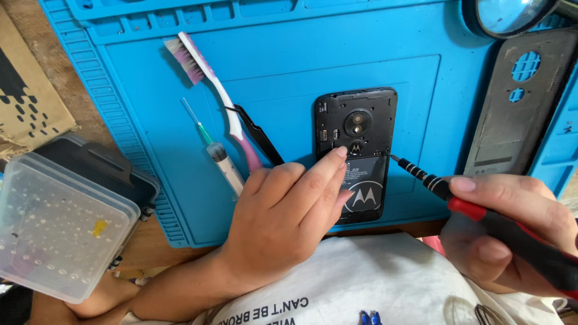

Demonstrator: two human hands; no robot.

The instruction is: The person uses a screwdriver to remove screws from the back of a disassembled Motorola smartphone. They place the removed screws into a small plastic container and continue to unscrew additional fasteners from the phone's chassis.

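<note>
Left hand point(283, 216) pressed flat, fingers stretched and gripping nothing, I pin down the black smartphone with its back cover off point(355, 153), my index fingertip touching its middle just below the round camera lens. Right hand point(512, 225) clenched around the red-and-black precision screwdriver point(475, 210), I hold its thin metal tip against the phone's right edge, about halfway up. A white cloth with dark printed lettering point(373, 283) lies nearest me, under both wrists.

At my left, off the mat, sits a clear plastic lidded box point(60, 229) with a small yellow piece inside, resting partly over a dark case point(102, 165). The phone lies upright in the middle of the bright blue silicone work mat point(283, 60), a grey label with a round white emblem across its lower half. Just left of it lie black angled tweezers point(259, 135), a white-and-pink toothbrush point(214, 84) and a small syringe with a green needle hub point(220, 159). Farther right lies the grey removed back cover point(518, 114), with a pale rectangular sticker low on it; a round magnifier lens point(512, 13) sits at the top edge. A brown cardboard sheet with black print point(27, 102) lies far left.
</note>
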